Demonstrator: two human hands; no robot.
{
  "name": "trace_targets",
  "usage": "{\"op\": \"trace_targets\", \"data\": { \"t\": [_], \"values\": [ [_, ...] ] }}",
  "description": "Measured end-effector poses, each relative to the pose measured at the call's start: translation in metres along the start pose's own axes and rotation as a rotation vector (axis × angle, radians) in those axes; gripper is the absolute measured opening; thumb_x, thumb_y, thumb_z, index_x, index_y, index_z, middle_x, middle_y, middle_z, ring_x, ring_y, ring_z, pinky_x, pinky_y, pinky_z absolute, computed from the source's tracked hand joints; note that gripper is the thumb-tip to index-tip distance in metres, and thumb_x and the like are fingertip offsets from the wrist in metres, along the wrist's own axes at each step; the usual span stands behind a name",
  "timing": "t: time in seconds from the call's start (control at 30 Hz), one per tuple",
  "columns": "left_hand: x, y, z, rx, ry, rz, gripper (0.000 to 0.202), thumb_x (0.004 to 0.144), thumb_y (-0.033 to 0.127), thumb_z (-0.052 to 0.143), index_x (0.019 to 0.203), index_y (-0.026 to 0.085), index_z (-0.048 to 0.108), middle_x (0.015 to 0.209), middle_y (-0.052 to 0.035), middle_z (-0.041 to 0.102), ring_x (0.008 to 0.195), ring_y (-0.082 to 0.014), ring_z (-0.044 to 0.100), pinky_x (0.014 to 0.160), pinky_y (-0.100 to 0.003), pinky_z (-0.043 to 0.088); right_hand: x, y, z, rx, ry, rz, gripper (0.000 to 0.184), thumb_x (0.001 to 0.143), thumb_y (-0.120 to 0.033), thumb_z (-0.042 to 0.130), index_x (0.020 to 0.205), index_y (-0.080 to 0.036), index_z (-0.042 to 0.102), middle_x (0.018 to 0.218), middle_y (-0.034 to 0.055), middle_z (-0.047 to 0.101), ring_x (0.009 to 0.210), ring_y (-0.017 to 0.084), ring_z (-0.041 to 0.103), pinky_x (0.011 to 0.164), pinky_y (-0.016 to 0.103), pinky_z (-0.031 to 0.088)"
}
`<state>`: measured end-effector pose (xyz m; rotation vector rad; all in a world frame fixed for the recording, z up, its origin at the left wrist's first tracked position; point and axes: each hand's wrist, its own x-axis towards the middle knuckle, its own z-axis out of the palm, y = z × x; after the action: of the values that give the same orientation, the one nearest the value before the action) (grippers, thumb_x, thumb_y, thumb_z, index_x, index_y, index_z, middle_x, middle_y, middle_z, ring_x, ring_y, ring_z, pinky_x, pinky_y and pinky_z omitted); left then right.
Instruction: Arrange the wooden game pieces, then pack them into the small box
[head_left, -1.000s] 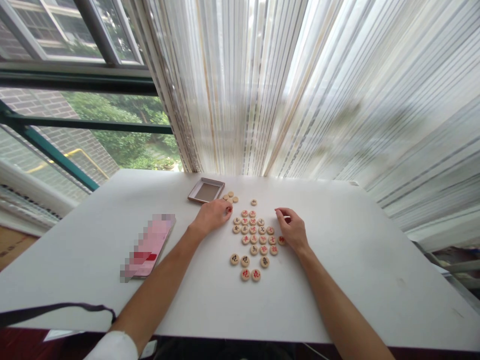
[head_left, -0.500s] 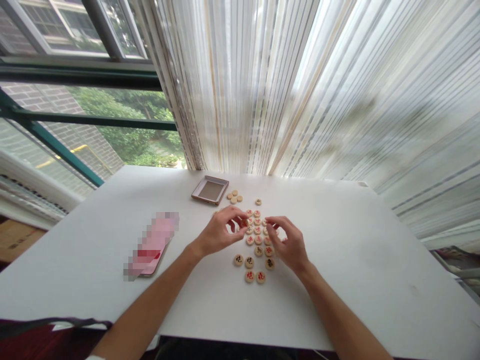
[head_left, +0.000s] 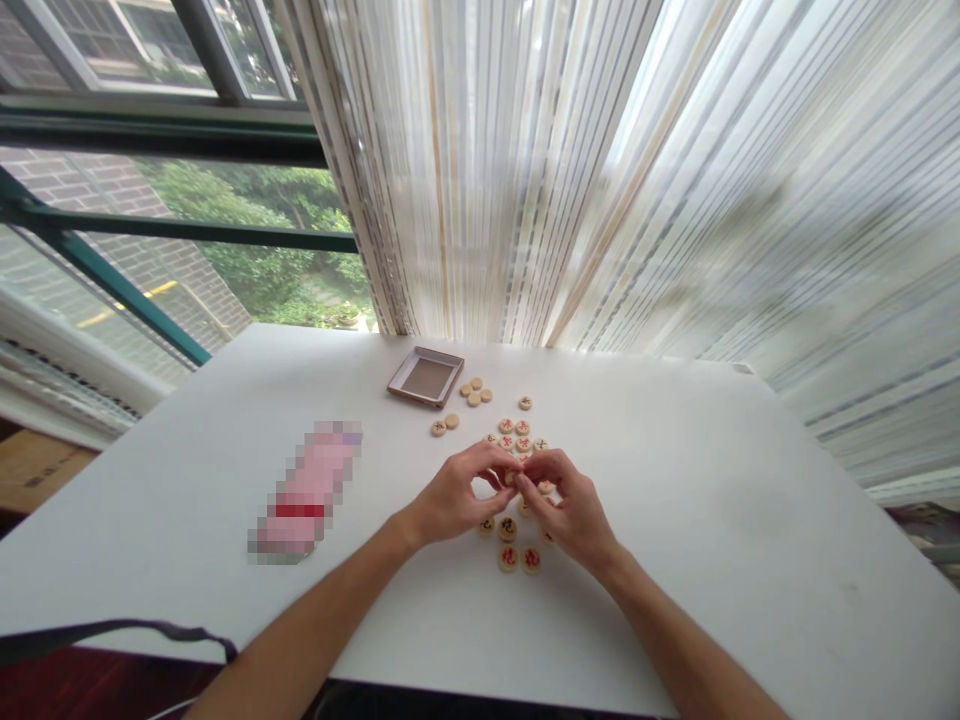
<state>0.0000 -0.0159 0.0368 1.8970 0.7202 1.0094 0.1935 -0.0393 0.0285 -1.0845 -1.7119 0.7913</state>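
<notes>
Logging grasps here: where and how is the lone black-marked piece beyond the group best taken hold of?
Likely by opposite sides of its rim, from above and the right: the black-marked piece is a round disc lying flat, apart from the red-marked pieces nearer the person and the blank-faced pieces to its left.

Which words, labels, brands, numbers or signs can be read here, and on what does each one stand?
"炮" (likely, red): nearest left piece.
"炮" (likely, red): nearest right piece.
"炮" (likely, black): piece just beyond them.
Other marked pieces: red or black characters, too small to read.
Cardboard box: dark marks, too blurred.
Pink item: pixelated, nothing readable.
</notes>
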Motion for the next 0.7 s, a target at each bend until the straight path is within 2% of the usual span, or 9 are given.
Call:
{"op": "trace_targets", "data": {
  "t": [0.13,0.3,0.57,0.7],
  "values": [
    [-0.0012,-0.0004,-0.0016,-0.002,0.022,-0.067,0.027,0.091,0.025,0.066,0.118,0.019,0.065,0.106,-0.0078,0.069,0.089,-0.016,0.068,0.081,-0.03,0.06,-0.0004,-0.0012,0.0003,0.03,-0.006,0.044,0.017,0.092,-0.03,0.063,0.105,-0.025,0.054,0.089,0.0023,0.072,0.076,0.017,0.071,0.069,0.028,0.058],
    [0.0002,0.0001,-0.0017,-0.047,0.056,-0.141,0.022,0.093,0.031,0.064,0.11,0.017,0.064,0.099,-0.0067,0.071,0.088,-0.0162,0.068,0.081,-0.03,0.058,-0.0026,0.0008,0.0006,0.038,-0.037,0.05,0.027,0.093,-0.027,0.061,0.118,-0.028,0.051,0.093,0.0018,0.074,0.082,0.017,0.072,0.075,0.03,0.058],
    [0.0002,-0.0014,-0.0021,-0.062,0.069,-0.211,0.022,0.093,0.035,0.064,0.105,0.016,0.065,0.094,-0.0058,0.07,0.087,-0.016,0.066,0.078,-0.027,0.054,-0.0067,0.0077,0.0026,-0.033,-0.073,0.032,0.019,0.097,-0.029,0.057,0.116,-0.027,0.059,0.098,0.0039,0.072,0.083,0.017,0.073,0.061,0.022,0.056],
    [0.0001,-0.003,-0.0028,-0.098,0.085,-0.237,0.022,0.092,0.034,0.064,0.104,0.016,0.066,0.093,-0.0053,0.07,0.086,-0.0155,0.065,0.078,-0.027,0.053,-0.0057,0.0054,0.0014,-0.054,-0.087,-0.012,0.023,0.096,-0.026,0.058,0.119,-0.027,0.057,0.098,0.0033,0.072,0.085,0.016,0.072,0.072,0.026,0.058]
  ]
}}
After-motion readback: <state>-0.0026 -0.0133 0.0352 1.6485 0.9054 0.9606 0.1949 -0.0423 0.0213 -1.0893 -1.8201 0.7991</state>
